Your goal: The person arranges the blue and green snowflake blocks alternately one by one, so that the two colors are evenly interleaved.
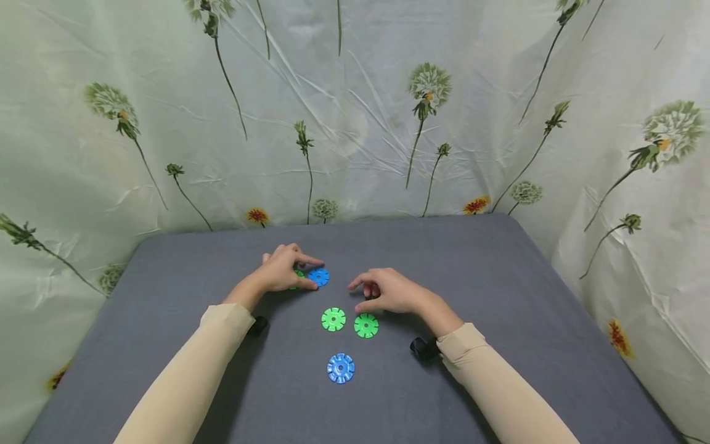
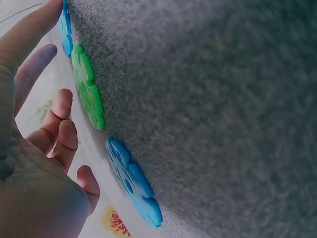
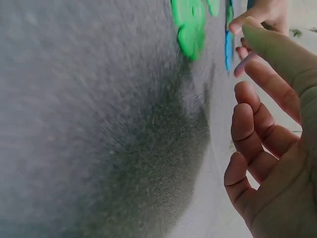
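Note:
My left hand (image 1: 281, 269) is at the back of the table, thumb and index finger at opposite edges of a blue interlocking disc (image 1: 318, 277). A green interlocking disc (image 2: 88, 87) lies beside it, partly covered by the hand in the head view. Farther along that row is another blue disc (image 2: 133, 181), hidden by the hand in the head view. My right hand (image 1: 391, 290) hovers with fingers loosely bent and nothing between them. Its thumb tip is right by the edge of a green disc (image 1: 366, 325).
Another green disc (image 1: 333, 319) lies left of the one by my right thumb. Nearer to me is a blue disc (image 1: 341, 368). The grey tabletop (image 1: 444, 259) meets a flower-printed curtain (image 1: 366, 123) at the back and sides.

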A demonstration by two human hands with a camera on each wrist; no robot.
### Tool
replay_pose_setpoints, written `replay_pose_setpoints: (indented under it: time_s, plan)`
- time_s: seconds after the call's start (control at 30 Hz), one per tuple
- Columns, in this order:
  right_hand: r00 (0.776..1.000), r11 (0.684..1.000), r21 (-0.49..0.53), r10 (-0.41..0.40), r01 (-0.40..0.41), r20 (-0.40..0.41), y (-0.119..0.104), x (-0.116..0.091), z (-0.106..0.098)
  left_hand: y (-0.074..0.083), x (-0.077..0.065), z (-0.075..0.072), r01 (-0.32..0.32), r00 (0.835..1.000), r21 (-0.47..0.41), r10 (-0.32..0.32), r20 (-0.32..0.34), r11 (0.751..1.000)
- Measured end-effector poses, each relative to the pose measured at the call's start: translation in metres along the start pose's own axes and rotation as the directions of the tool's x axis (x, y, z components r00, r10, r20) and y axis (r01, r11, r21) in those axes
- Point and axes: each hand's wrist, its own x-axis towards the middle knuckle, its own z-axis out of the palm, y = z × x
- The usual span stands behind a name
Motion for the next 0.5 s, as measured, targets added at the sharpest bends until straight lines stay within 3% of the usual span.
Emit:
replay_pose_setpoints:
  time_s: [0.5]
  plan:
    - [1.0, 1.0, -0.023, -0.001, 0.001, 0.026, -0.001, -0.035, 0.009, 0.003, 0.004, 0.002, -0.007, 0.999, 0.005, 0.007, 0.035, 1.0]
